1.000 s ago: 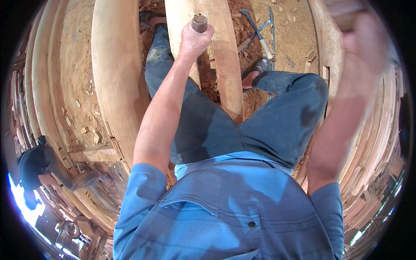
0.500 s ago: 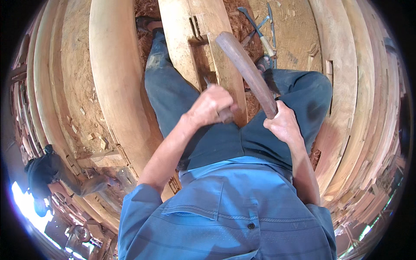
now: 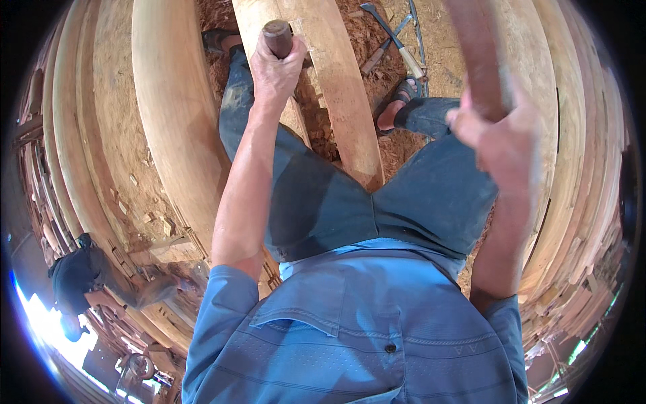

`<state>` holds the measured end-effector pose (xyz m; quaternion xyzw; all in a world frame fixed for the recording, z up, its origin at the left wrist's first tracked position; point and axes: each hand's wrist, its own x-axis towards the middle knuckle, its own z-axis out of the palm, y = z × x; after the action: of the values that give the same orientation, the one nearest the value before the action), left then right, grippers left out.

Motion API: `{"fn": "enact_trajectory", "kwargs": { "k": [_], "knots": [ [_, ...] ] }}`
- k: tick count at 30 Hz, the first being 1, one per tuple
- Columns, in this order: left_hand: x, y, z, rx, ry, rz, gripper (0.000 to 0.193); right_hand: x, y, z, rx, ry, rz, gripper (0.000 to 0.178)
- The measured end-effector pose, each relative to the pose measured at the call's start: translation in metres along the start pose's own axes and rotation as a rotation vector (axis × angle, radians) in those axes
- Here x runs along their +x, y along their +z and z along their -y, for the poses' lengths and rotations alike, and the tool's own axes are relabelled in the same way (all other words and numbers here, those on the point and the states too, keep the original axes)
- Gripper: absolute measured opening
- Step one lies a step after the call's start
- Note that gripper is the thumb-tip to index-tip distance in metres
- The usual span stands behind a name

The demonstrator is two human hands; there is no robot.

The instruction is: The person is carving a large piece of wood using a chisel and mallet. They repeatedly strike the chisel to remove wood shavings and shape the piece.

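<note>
My left hand [image 3: 274, 77] is wrapped round a chisel [image 3: 278, 39] by its dark wooden handle, the butt facing up at me. Its blade is hidden below the fist. That hand is over the pale timber beam [image 3: 346, 114] between my legs, beside a long slot [image 3: 316, 111] cut in it, where wood chips show. My right hand [image 3: 501, 138], slightly blurred, grips a thick brown wooden club [image 3: 479, 57] near its lower end. The club is raised off to the right, apart from the chisel, and its top runs out of view.
Beyond my right foot [image 3: 397, 108] lie a long-bladed tool with a pale handle [image 3: 400, 47] and other metal tools. Large rounded beams stand at left [image 3: 175, 101] and right [image 3: 531, 135]. Wood chips [image 3: 158, 222] litter the ground. Another person [image 3: 77, 276] bends low at far left.
My left hand has moved forward and left with the chisel, turning its handle butt upward. My right hand has lifted the club up and to the right, nearer to me.
</note>
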<state>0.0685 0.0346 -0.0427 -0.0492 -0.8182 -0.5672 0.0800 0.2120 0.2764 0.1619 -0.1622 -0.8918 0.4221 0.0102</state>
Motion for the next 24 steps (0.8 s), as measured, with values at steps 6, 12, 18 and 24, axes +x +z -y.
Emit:
{"fn": "enact_trajectory", "kwargs": {
  "k": [6,12,18,24],
  "knots": [
    [0.009,-0.011,-0.009,-0.121,-0.132,-0.014,0.017,0.034,-0.018,0.071,0.401,-0.159,0.013,0.013],
    [-0.015,-0.01,0.002,-0.088,-0.047,-0.096,0.023,0.034,0.016,0.082,0.321,-0.037,-0.087,0.024],
    [-0.027,-0.018,-0.002,-0.046,-0.012,0.056,0.024,0.027,0.064,-0.008,-0.381,-0.23,0.224,0.034],
    [-0.069,-0.02,0.013,-0.262,-0.165,0.046,0.023,-0.007,0.055,-0.029,-0.454,-0.129,0.397,0.036]
  ]
}}
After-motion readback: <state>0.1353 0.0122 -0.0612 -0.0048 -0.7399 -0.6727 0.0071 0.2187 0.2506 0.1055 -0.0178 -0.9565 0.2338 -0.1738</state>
